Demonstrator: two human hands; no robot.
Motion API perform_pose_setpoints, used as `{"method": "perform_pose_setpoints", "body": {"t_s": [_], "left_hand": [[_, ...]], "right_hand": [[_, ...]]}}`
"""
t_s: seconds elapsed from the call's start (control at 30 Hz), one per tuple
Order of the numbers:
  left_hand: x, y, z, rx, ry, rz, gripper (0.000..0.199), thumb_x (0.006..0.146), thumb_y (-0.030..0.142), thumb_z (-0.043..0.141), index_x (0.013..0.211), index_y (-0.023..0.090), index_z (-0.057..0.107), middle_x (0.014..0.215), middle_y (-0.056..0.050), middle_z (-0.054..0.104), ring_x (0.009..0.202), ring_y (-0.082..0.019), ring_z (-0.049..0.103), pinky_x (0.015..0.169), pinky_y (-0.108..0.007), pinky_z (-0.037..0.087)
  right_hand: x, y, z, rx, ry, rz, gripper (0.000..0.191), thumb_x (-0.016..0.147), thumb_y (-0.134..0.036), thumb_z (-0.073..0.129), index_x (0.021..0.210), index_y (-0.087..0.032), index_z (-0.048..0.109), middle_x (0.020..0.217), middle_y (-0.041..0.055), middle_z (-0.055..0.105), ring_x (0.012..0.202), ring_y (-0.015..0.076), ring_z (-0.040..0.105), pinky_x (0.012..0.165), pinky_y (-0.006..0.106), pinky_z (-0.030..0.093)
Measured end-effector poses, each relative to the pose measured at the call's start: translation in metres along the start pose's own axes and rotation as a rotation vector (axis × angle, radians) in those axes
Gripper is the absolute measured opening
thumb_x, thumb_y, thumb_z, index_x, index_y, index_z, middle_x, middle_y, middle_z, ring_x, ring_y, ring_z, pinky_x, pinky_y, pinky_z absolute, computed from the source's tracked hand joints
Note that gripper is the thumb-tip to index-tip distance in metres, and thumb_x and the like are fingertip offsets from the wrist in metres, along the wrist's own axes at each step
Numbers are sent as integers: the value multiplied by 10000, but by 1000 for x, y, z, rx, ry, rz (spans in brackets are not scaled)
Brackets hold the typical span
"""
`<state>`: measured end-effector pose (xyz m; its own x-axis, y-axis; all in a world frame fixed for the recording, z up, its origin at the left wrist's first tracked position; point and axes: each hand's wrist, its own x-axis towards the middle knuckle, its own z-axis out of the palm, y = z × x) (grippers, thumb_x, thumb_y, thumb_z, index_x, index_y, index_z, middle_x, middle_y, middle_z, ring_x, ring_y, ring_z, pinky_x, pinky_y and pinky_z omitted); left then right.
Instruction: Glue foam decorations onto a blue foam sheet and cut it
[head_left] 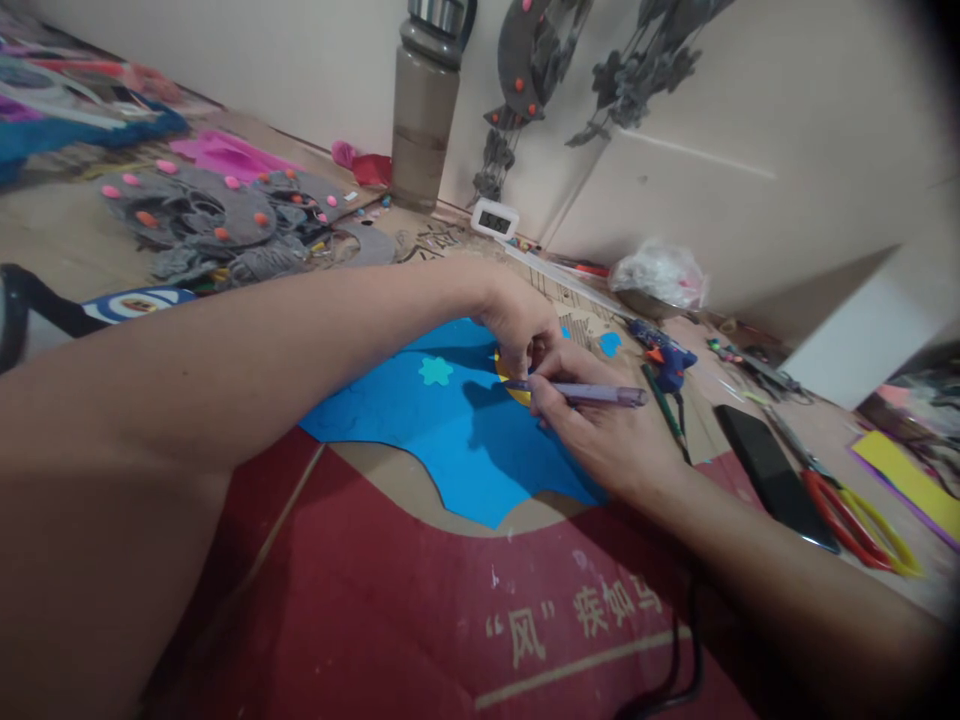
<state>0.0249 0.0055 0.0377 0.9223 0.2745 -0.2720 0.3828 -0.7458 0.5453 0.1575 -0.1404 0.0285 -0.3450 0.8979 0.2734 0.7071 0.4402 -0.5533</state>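
Observation:
A blue sheet (487, 465) with a scalloped edge lies on the cardboard, with a small turquoise flower-shaped piece (436, 371) on it. My left hand (519, 312) reaches across from the left, fingers bent and closed, holding a yellow piece (516, 388) down on the blue sheet. Most of that yellow piece is hidden under my hands. In my right hand (600, 435) is a translucent purple pen (604, 395), gripped between thumb and fingers. Its tip points left and rests at the yellow piece, though I cannot tell whether it touches.
To the right lie a green pencil (664, 412), a blue glue gun (667, 355), a black phone (772, 475) and red-and-yellow-handled scissors (851, 515). Behind stand a water bottle (425, 120) and a small digital clock (495, 218). Grey felt decorations (202, 215) lie at the left.

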Motion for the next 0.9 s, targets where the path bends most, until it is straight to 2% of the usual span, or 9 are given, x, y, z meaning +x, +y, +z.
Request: {"method": "perform_pose_setpoints", "body": {"t_s": [0.3, 0.5, 0.6, 0.73, 0.83, 0.9], "left_hand": [[0, 2, -1, 45, -6, 15, 303, 638, 271, 724, 936, 217, 727, 844, 43, 706, 823, -169, 612, 736, -251, 422], [-1, 1, -2, 40, -13, -16, 345, 649, 295, 731, 985, 219, 737, 887, 35, 720, 856, -169, 609, 805, -263, 431], [-1, 1, -2, 49, -1, -36, 363, 657, 283, 724, 1014, 224, 738, 896, 32, 728, 842, -163, 604, 807, -261, 436], [0, 1, 0, 75, 33, -52, 324, 612, 217, 711, 934, 237, 744, 816, 56, 719, 817, -162, 591, 785, -254, 438], [0, 1, 0, 57, 13, -25, 320, 608, 178, 670, 912, 236, 754, 775, 60, 705, 825, -170, 586, 775, -258, 443], [1, 0, 0, 62, 14, -39, 343, 604, 152, 646, 917, 241, 754, 735, 66, 689, 821, -174, 585, 768, -258, 443]], "right_hand": [[-3, 3, -6, 10, -41, -16, 227, 945, -306, 516, 736, -221, 542, 656, -11, 563, 579, 132, 517, 567, 302, 400], [-4, 5, -6, 30, -53, -18, 243, 952, -327, 523, 736, -215, 531, 664, -11, 565, 578, 124, 516, 565, 290, 417], [-5, 7, -8, 80, -28, 9, 227, 959, -374, 540, 796, -217, 549, 692, 0, 603, 611, 140, 555, 582, 293, 445], [-5, 11, -9, 142, 57, 3, 250, 964, -465, 551, 947, -219, 595, 836, 40, 682, 737, 181, 633, 638, 311, 489], [-3, 14, -7, 152, 33, -28, 251, 954, -451, 577, 1022, -214, 623, 901, 39, 699, 762, 177, 644, 660, 306, 492], [-1, 13, -4, 128, 11, -48, 219, 935, -414, 613, 1004, -208, 640, 884, 26, 698, 736, 162, 632, 656, 295, 483]]}}
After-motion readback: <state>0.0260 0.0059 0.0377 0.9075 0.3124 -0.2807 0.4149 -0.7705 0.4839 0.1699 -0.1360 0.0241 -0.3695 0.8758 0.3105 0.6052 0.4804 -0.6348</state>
